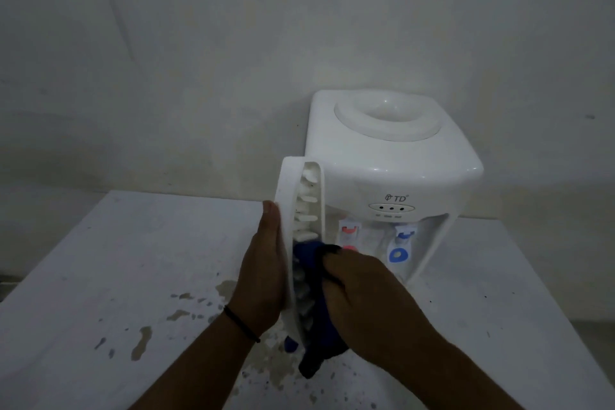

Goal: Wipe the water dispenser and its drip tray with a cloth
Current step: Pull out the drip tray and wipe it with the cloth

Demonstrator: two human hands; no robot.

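1. The water dispenser is white and glossy, upright at the wall, with red and blue taps in its recess.
2. The drip tray is white, slotted, detached and held on edge.
3. The cloth is dark blue, bunched against the tray's grille.

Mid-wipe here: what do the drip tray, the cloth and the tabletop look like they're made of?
Drip tray: white moulded plastic, apparently matte, judging by its rigid slotted grille. Cloth: dark blue soft fabric, bunching and draping under the right hand; weave too dim to tell. Tabletop: white painted or laminated surface, dull, with wet patches; exact material unclear.
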